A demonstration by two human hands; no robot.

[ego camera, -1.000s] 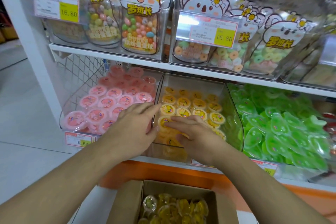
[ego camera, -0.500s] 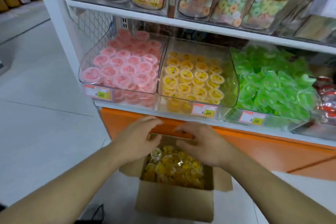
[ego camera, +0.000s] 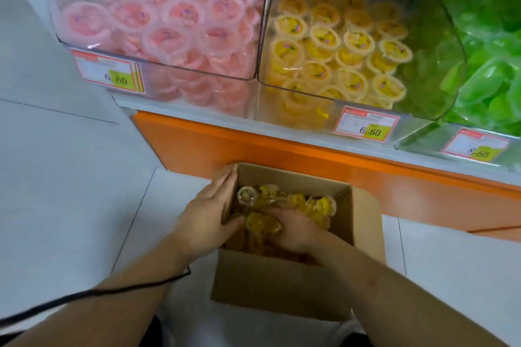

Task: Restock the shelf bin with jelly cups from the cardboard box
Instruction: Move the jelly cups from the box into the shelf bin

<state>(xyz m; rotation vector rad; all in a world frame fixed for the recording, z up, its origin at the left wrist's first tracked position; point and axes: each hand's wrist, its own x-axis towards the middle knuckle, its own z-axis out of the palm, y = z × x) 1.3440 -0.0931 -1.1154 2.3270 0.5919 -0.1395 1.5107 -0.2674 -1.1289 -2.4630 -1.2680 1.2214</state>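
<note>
Head view: both hands (ego camera: 207, 214) (ego camera: 293, 229) dig into cardboard box (ego camera: 282, 284) of yellow jelly cups (ego camera: 321, 205); each grip's state unclear.

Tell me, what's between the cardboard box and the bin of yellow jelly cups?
The orange shelf base and the white shelf edge, in the head view.

Three price tags front the clear shelf bins: the tag (ego camera: 110, 74) on the pink jelly cup bin (ego camera: 158, 17) shows a yellow patch reading about "6.60", and the tag (ego camera: 366, 123) on the yellow jelly cup bin (ego camera: 332, 45) reads the same "6.60". A third tag (ego camera: 476, 146), on the green sweets bin (ego camera: 485, 45), appears to read "8.60", its first digit blurred. The small print above each figure is too smeared to read.
</note>
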